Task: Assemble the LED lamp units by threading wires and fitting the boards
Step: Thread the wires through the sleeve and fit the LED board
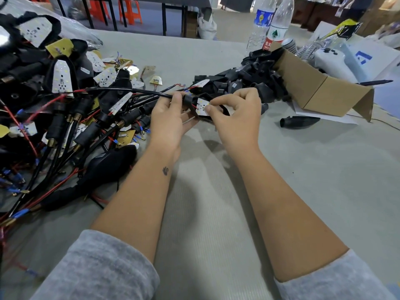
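My left hand (pixel 171 118) grips a black lamp housing (pixel 190 101) at its neck, where a black cable (pixel 129 90) runs out to the left. My right hand (pixel 236 111) pinches a small white LED board (pixel 201 108) between thumb and forefinger, holding it at the open face of the housing. Thin red wires show beside the board. Both hands hover just above the grey table (pixel 216 202), near its middle.
A tangled heap of cabled lamp units and loose LED boards (pixel 65 100) fills the left. Empty black housings (pixel 249 76) spill from a cardboard box (pixel 320 89) at the right. One housing (pixel 298 122) lies alone. Two water bottles (pixel 270 24) stand behind.
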